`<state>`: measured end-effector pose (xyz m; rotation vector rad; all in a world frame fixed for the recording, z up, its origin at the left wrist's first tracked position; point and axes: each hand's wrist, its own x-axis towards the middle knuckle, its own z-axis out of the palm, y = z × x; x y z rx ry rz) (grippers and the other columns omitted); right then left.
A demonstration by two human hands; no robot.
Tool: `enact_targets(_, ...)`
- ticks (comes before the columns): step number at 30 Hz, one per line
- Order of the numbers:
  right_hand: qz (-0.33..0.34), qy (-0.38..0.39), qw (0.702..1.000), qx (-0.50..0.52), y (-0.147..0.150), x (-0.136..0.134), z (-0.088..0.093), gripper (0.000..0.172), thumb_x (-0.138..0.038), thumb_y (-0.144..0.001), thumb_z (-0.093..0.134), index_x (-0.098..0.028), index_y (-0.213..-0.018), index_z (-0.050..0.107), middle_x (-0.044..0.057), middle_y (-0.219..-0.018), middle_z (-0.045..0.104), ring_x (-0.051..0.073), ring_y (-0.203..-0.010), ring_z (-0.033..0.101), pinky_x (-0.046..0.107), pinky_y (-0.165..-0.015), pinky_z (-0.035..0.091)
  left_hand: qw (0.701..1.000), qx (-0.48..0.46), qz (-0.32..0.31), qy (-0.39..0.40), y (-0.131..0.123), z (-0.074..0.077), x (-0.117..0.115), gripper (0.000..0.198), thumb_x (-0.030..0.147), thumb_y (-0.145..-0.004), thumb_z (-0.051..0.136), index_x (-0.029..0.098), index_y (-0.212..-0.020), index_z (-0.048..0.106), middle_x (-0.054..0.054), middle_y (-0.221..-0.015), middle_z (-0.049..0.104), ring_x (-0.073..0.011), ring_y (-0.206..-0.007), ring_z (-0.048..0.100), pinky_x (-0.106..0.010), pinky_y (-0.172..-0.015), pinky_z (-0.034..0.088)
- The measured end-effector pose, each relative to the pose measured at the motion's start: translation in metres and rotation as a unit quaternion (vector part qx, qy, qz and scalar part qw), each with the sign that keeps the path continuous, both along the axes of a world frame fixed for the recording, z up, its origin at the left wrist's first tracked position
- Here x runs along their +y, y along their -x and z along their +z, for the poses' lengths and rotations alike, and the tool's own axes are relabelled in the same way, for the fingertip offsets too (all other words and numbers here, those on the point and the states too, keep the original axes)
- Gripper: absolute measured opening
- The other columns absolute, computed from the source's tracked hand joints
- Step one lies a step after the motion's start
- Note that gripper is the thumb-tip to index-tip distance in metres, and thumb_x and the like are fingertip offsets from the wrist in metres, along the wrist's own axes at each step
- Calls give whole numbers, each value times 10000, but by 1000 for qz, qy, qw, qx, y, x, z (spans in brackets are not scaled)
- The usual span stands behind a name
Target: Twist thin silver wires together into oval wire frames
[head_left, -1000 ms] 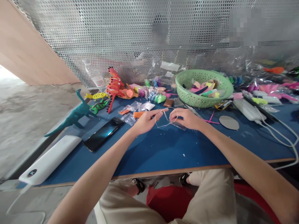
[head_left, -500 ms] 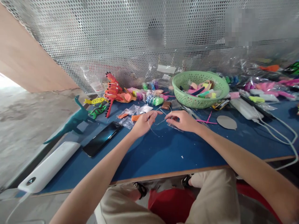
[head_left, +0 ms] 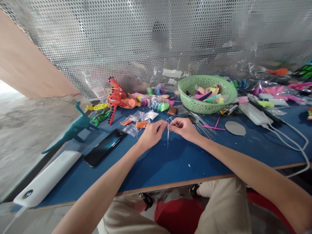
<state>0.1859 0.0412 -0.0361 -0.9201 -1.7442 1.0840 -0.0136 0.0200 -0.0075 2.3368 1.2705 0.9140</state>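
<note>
Working a thin, pale, wire-like strand (head_left: 168, 136) pinched in left hand (head_left: 152, 133) and right hand (head_left: 184, 128), you seemingly next needed a steady grip.

- Open blue tabletop (head_left: 158, 165) runs from the left hand (head_left: 153, 132) and right hand (head_left: 184, 129) to the front edge, past a small white scrap (head_left: 189, 165); a thin pale strand (head_left: 168, 138) hangs into it.
- Clear plastic packets with orange pieces (head_left: 131, 129) crowd the left hand's far side.
- Thin silvery wires (head_left: 206, 131) and an oval green plastic basket (head_left: 202, 107) bar the way beyond the right hand.
- A grey perforated metal panel (head_left: 109, 35) closes the back.
</note>
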Motion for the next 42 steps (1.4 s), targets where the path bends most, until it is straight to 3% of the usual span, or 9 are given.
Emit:
enact_targets(4, 3, 7, 999, 37, 3, -3, 1, 311, -499, -789, 735, -200, -846, 673, 4, -742, 647, 132, -613, 545, 268, -564, 433, 1000, -2, 5, -14, -1, 0, -1, 372, 369, -1028, 400, 168, -750, 543, 43, -587, 409, -94, -548, 329, -248, -564, 270)
enact_targets(11, -4, -65, 997, 39, 1, -8, 6, 403, -386, -785, 762, -228, -1133, 632, 24, -941, 666, 133, -700, 574, 285, -678, 493, 1000, 0, -2, -13, -2, -1, 0, 355, 381, -1018, 431, 156, -815, 617, 38, -583, 460, -94, -540, 360, -247, -560, 269)
enact_targets(14, -41, -78, 995, 40, 2, -10, 6, 271, -428, -852, 697, -207, -1008, 685, 42, -895, 692, 159, -742, 604, 299, -694, 496, 1000, 4, -14, -4, -2, -2, 0, 324, 360, -1013, 441, 156, -808, 588, 41, -586, 450, -90, -536, 355, -245, -555, 260)
enact_targets(18, -79, -71, 994, 29, 4, -11, 6, 283, -477, -860, 681, -201, -898, 731, 47, -845, 717, 169, -702, 590, 308, -653, 478, 999, 18, -45, 10, -3, -3, -3, 272, 326, -1016, 425, 167, -829, 543, 38, -602, 469, -92, -526, 394, -246, -553, 268)
enact_targets(25, -32, -33, 996, 77, 8, -6, 2, 343, -491, -781, 762, -229, -989, 691, 17, -849, 668, 149, -693, 572, 288, -642, 474, 998, 34, -44, 1, -4, 1, -6, 247, 271, -1011, 409, 174, -829, 545, 31, -586, 472, -99, -506, 405, -255, -552, 267)
enact_targets(30, 2, 3, 995, 96, 10, -4, -2, 331, -532, -807, 724, -213, -864, 655, 11, -813, 645, 146, -705, 579, 280, -646, 477, 998, 40, -51, 5, -3, 4, -10, 250, 248, -1010, 395, 195, -771, 446, 26, -611, 432, -110, -521, 372, -288, -561, 239)
enact_targets(36, -13, -45, 997, 58, 8, -5, -1, 332, -542, -802, 729, -221, -860, 669, 25, -851, 666, 162, -711, 592, 307, -676, 501, 998, 28, -61, -6, -1, 12, -11, 342, 290, -1056, 303, 197, -738, 388, 28, -624, 392, -118, -561, 356, -298, -606, 269)
enact_targets(42, -36, -94, 993, 61, 9, -8, 0, 276, -446, -776, 774, -226, -872, 638, 10, -866, 639, 125, -638, 509, 276, -599, 454, 999, 12, -39, -10, -3, 4, -6, 374, 330, -1060, 326, 172, -751, 467, 23, -644, 441, -109, -599, 401, -283, -620, 284)
